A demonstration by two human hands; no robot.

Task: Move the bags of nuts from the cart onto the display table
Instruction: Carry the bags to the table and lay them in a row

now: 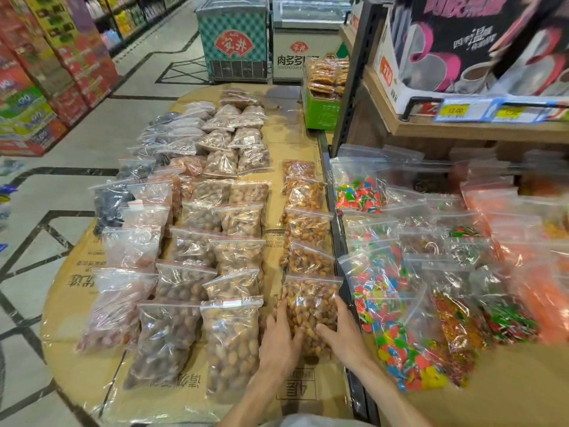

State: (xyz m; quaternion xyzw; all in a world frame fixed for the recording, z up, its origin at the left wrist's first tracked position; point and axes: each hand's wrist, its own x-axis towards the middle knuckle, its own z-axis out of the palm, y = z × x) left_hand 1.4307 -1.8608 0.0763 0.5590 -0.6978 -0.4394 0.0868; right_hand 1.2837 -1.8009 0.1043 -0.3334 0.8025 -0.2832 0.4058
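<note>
A: What's nearest to us?

B: Both hands, on one clear zip bag of golden nuts (311,306) lying flat on the counter (70,306), which is covered in flattened cardboard. The left hand (278,340) lies on the bag's left edge, fingers spread over it. The right hand (343,329) presses the bag's right side, with the thumb on top. The two hands are close together with the bag between them, flat against it rather than curled into a fist.

A: Where does that bag sit?

B: At the near end of a column of similar golden nut bags (304,223) running away toward the far end of the counter. To its left are rows of brown nut bags (229,343), and paler pinkish bags (120,303) at the left edge.

A: And on the right?

B: Just beside the counter, bags of bright multicoloured candy (385,306) overlap on a lower shelf, with orange bags (523,232) further right.

A: Further back?

B: A green crate (320,114) holding packed snacks stands at the counter's far right. Beyond it are chest freezers (234,41) on the tiled floor.
</note>
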